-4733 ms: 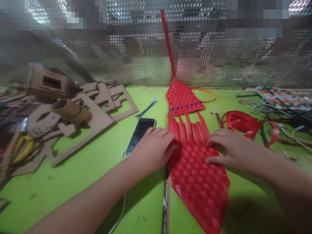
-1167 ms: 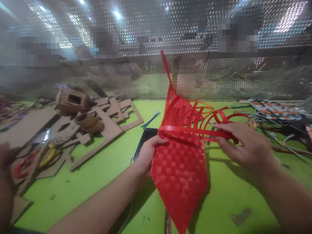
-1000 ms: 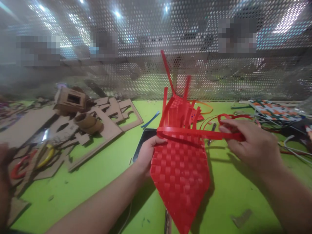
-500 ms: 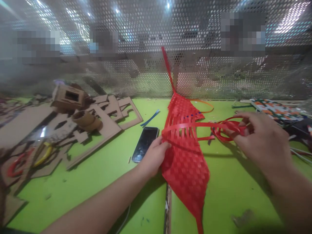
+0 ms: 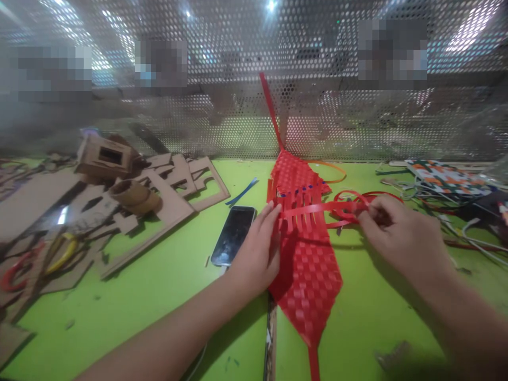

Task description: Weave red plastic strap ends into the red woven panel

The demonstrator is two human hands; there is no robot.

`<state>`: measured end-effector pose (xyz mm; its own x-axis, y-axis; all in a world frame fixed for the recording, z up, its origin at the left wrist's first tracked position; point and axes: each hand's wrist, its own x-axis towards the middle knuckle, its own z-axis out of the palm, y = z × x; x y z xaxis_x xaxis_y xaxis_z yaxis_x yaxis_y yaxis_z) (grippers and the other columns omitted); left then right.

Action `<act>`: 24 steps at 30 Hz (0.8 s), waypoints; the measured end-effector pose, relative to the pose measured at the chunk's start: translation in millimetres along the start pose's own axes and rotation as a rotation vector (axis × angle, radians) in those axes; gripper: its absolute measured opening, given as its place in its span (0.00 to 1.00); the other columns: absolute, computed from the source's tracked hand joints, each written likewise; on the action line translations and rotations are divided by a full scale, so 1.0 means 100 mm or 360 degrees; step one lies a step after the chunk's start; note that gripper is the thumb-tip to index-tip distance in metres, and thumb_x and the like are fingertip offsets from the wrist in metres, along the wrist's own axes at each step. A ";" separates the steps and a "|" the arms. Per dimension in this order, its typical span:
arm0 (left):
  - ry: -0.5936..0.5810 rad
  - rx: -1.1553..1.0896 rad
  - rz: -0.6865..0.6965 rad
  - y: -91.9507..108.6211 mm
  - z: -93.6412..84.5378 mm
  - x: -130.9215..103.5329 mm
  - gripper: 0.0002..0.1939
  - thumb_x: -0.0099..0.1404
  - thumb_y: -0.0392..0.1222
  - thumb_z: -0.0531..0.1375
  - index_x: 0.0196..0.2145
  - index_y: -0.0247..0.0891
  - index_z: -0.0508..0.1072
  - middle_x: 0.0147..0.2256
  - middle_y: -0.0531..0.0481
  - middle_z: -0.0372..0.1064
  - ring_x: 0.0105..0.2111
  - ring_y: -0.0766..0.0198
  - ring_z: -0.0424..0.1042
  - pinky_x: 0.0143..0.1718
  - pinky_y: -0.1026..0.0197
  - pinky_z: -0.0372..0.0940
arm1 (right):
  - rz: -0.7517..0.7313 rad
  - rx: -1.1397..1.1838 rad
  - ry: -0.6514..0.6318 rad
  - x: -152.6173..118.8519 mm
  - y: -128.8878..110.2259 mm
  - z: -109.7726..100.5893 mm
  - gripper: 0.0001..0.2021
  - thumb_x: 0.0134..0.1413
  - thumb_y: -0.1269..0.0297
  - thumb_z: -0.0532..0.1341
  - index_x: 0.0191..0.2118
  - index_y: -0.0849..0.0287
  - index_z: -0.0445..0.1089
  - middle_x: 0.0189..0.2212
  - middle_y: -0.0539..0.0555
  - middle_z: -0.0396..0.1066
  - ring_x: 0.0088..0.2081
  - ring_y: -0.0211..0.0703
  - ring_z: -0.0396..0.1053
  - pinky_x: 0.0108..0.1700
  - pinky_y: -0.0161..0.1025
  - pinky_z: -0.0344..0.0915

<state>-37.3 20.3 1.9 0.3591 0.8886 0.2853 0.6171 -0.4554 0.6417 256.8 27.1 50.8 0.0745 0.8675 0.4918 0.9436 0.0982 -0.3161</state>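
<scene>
A red woven piece of flat strips (image 5: 305,275) lies lengthwise on the green table, pointed at both ends, with loose vertical strips across its middle. My left hand (image 5: 257,248) holds its left edge, fingertips pressed together where a red strip (image 5: 309,209) comes out. What the fingers' undersides do is hidden. That strip runs rightward over the loose vertical strips to my right hand (image 5: 391,222), which pinches it beside a coil of the same strip (image 5: 345,203). A row of blue bits (image 5: 304,189) shows near the upper part of the weave.
A phone (image 5: 234,235) lies left of the weave, with a blue strip (image 5: 243,191) behind it. Cardboard pieces (image 5: 154,251) and scissors with yellow and red handles (image 5: 61,256) cover the left. A perforated metal screen (image 5: 238,116) stands behind. A multicoloured woven mat (image 5: 446,177) and cables are at right.
My left hand has shifted up the weave's edge, its fingers now straighter. My right hand has moved slightly lower, and the strip between the hands sits lower over the loose strips.
</scene>
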 end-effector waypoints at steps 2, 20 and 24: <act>-0.0002 0.0042 0.0008 -0.01 0.01 -0.01 0.43 0.74 0.32 0.53 0.80 0.42 0.40 0.80 0.35 0.33 0.79 0.43 0.36 0.76 0.34 0.49 | -0.0132 0.0017 -0.0083 0.00 0.02 0.05 0.13 0.70 0.50 0.58 0.37 0.51 0.73 0.29 0.54 0.79 0.29 0.51 0.75 0.32 0.43 0.63; 0.0144 0.0283 0.0551 0.13 0.01 -0.04 0.20 0.76 0.34 0.56 0.62 0.35 0.72 0.67 0.31 0.67 0.70 0.44 0.65 0.69 0.38 0.66 | -0.0543 -0.0293 -0.0325 0.06 0.49 0.41 0.22 0.70 0.53 0.57 0.58 0.60 0.79 0.51 0.67 0.78 0.51 0.67 0.76 0.51 0.59 0.74; -0.0318 0.0272 0.0563 0.15 0.03 -0.01 0.23 0.81 0.43 0.52 0.67 0.33 0.70 0.70 0.35 0.65 0.72 0.45 0.62 0.73 0.37 0.59 | -0.0464 -0.0237 -0.0459 0.04 0.44 0.44 0.20 0.71 0.54 0.56 0.52 0.62 0.80 0.47 0.67 0.81 0.47 0.63 0.78 0.46 0.54 0.75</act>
<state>-26.3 12.1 9.3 0.6870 0.6562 0.3122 0.5330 -0.7470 0.3974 284.0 56.4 3.5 -0.2754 0.9167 0.2896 0.9496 0.3063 -0.0667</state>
